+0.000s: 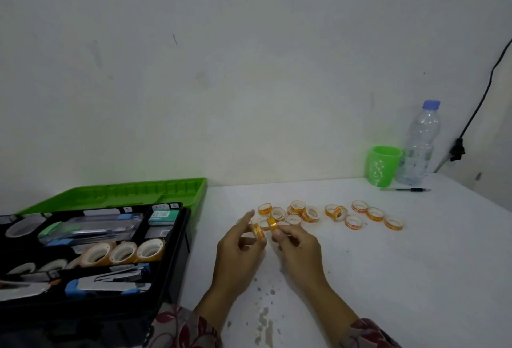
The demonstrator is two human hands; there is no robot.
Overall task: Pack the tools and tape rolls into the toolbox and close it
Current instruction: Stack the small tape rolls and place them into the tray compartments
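Green cup [383,166], bottle [419,144], pen [407,189].

Toolbox [177,264] cut off at left and bottom edges

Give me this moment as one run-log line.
left hand: holds tape roll | right hand: pinches second tape roll | toolbox: open | table: more small tape rolls loose

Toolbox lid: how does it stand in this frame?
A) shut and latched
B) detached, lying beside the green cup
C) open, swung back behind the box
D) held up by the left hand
C: the green lid lies swung back behind the black toolbox, leaving the inside of the box exposed.
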